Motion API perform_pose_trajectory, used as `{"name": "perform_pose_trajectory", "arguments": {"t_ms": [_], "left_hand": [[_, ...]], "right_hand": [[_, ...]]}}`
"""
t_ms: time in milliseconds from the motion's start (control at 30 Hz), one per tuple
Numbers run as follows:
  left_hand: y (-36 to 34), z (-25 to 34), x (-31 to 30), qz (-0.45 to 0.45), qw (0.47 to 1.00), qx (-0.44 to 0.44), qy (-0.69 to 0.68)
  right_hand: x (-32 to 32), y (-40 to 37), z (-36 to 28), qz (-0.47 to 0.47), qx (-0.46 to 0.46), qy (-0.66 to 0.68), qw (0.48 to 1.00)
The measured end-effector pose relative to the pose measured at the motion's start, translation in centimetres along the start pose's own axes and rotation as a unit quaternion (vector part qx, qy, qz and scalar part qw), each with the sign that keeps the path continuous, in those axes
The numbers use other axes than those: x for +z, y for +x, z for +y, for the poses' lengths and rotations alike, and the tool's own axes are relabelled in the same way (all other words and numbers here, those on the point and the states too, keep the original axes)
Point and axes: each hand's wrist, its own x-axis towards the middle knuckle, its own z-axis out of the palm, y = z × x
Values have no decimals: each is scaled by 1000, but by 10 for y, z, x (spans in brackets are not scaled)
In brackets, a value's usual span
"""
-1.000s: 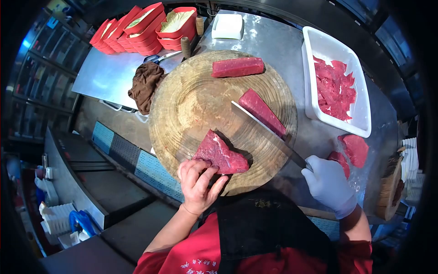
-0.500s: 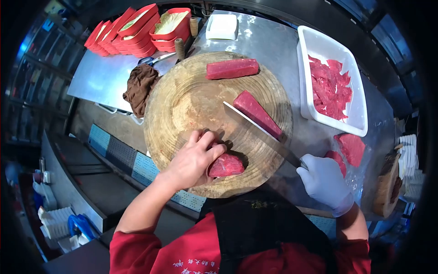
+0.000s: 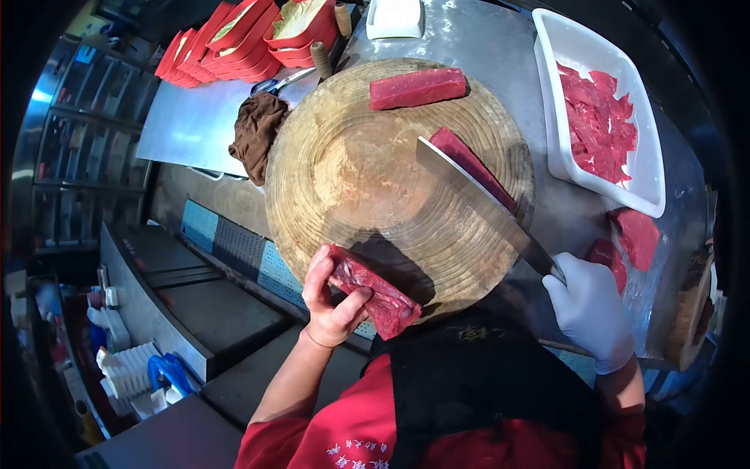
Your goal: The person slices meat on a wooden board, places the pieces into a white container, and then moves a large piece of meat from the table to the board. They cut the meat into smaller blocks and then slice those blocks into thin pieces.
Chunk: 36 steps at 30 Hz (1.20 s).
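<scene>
A piece of red meat is gripped in my bare left hand, tilted up at the near edge of the round wooden chopping block. My gloved right hand is closed round the handle of a broad knife. The blade slants up and left over the block, partly covering a long meat strip. Another meat block lies near the far rim of the wood.
A white tub of sliced meat stands at the right, with meat pieces below it. Red containers, a brown cloth and scissors are at the left. A white dish sits at the back.
My left hand has lifted the meat from the block and turned it, showing its long side. My right hand still holds the knife. The whole view has shifted, with the block appearing higher and further right.
</scene>
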Motion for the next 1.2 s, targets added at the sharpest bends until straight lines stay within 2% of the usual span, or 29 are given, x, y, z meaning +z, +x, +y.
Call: {"name": "perform_pose_trajectory", "arguments": {"t_ms": [167,300,367,400,433,500,567,667,700,767,800,833,900,933,1000,1033,1100,1133,1167,1200], "left_hand": [[-5,6,-4,12,1000,-6,-9],[-17,26,-21,-38,999,-31,-20],[-29,36,-32,-47,994,-82,-61],[-33,41,-36,-26,983,-139,-118],[-36,46,-40,-3,966,-194,-173],[-26,58,-36,110,891,-315,-308],[-14,62,-27,197,850,-355,-337],[1,70,-24,156,808,-451,-345],[3,71,-26,157,808,-451,-346],[16,74,-34,112,746,-556,-350],[22,70,-38,127,709,-582,-377],[17,61,-39,138,666,-602,-418],[8,49,-41,132,630,-600,-474],[8,50,-42,131,632,-597,-476],[14,56,-43,96,732,-529,-418],[16,59,-42,95,732,-528,-420],[21,63,-39,87,821,-441,-352],[21,55,-33,97,836,-353,-409],[22,49,-30,97,836,-352,-410],[21,43,-29,88,856,-307,-407]], "right_hand": [[0,0,-2,5,-15,-20,1000],[-1,-2,-3,-2,-18,-21,1000],[1,-3,-4,1,-18,-22,1000],[2,-4,-4,-2,-21,-21,1000],[3,-4,-4,9,-37,-47,998],[6,-5,-3,19,-57,-71,996],[7,-5,-1,26,-83,-92,992],[11,-8,5,29,-110,-122,986],[10,-8,4,29,-110,-123,986],[9,-8,0,34,-126,-118,984],[9,-9,-1,34,-126,-119,984],[9,-9,-1,29,-115,-110,987],[9,-8,-2,30,-106,-102,989],[9,-8,-3,31,-99,-101,989],[8,-9,-3,34,-91,-103,990],[6,-10,-3,18,-84,-94,992],[5,-9,-5,4,-77,-86,993],[5,-8,-7,16,-73,-83,994],[6,-8,-8,27,-68,-80,994],[7,-8,-8,27,-67,-81,994]]}}
